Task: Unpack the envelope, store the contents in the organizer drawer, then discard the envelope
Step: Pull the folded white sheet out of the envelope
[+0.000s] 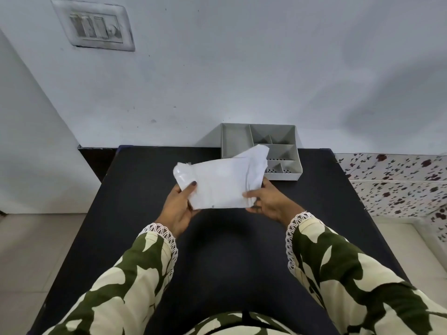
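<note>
A white, crumpled envelope (219,183) is held above the middle of the black table (135,180). My left hand (177,206) grips its left end, thumb on top. My right hand (268,200) grips its right end, where the torn flap sticks up. Its contents are hidden. Behind the envelope, against the wall, stands the grey organizer (235,140) with several compartments; the flap covers part of its front. I cannot make out a drawer in it.
A white wall rises right behind the table, with a switch plate (93,25) high on the left. A floral-patterned surface (396,184) lies to the right of the table. Pale floor shows on both sides.
</note>
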